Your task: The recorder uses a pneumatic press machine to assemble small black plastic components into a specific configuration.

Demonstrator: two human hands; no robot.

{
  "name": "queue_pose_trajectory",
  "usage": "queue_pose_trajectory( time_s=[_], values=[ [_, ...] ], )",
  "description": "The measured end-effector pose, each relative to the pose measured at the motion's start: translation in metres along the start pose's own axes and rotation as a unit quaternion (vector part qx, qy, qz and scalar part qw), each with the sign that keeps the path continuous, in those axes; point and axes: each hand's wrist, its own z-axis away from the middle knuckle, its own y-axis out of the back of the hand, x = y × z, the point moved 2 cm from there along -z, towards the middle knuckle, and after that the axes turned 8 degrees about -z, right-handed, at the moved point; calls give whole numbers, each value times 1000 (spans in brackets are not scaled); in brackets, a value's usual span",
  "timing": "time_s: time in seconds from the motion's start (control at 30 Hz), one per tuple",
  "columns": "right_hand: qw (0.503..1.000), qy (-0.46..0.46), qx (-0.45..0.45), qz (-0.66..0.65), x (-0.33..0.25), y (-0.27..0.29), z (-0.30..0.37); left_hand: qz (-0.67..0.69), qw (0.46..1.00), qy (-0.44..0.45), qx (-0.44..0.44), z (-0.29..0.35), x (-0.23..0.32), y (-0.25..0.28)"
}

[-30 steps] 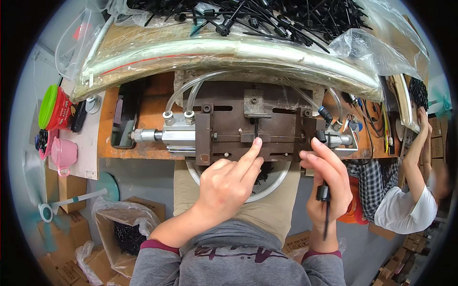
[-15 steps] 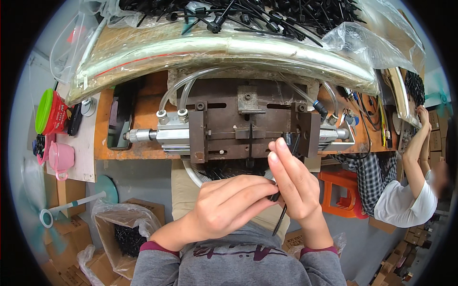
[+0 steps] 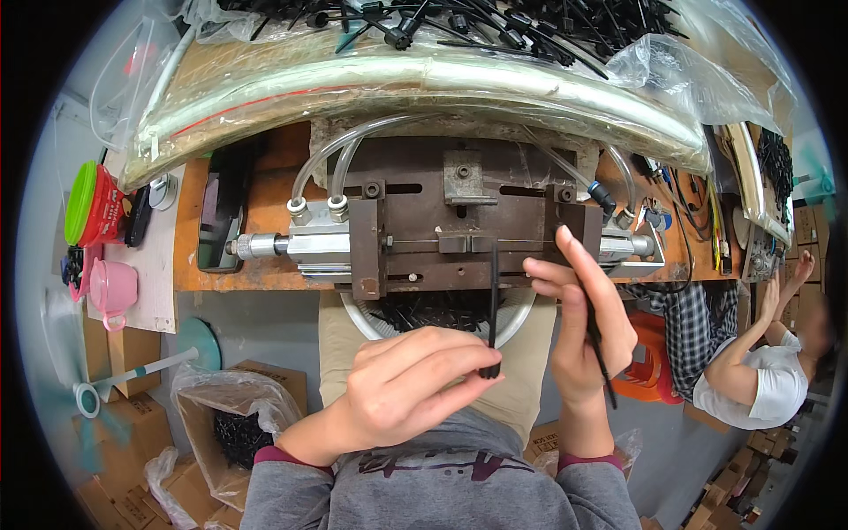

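Observation:
My left hand point(image 3: 422, 378) is closed in a pinch on the thick lower end of a black plastic stick point(image 3: 495, 309). The stick stands nearly upright in the picture, its thin tip overlapping the front of a brown metal clamping fixture point(image 3: 521, 212). To the right, my right hand point(image 3: 590, 331) has its fingertips raised and somewhat spread. A second black plastic stick point(image 3: 603, 364) lies across that palm, held there, its lower end sticking out past the wrist side. Small metal jaws point(image 3: 468, 244) sit at the middle of the fixture.
Air cylinders point(image 3: 320, 249) with clear hoses flank the fixture on an orange bench point(image 3: 265, 281). A white-rimmed basin point(image 3: 527, 322) of black pieces sits below. Above is a plastic-lined tray edge point(image 3: 424, 84) with a black heap. At right, a co-worker point(image 3: 751, 380) sits near an orange stool point(image 3: 643, 358).
My right hand has moved right, away from my left. The left hand's stick now shows upright. A black piece seen at the fixture's middle is no longer there.

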Motion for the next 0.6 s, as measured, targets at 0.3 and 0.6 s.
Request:
queue_pose_trajectory(
  time_s=[0.3,0.6],
  values=[
    [945,-176,35,-273,-7,13,3,-296,953,-59,-7,-5,-24,-20],
    [870,-272,-18,-410,-4,22,4,-316,947,-27,-50,-11,-23,-17]
  ],
)
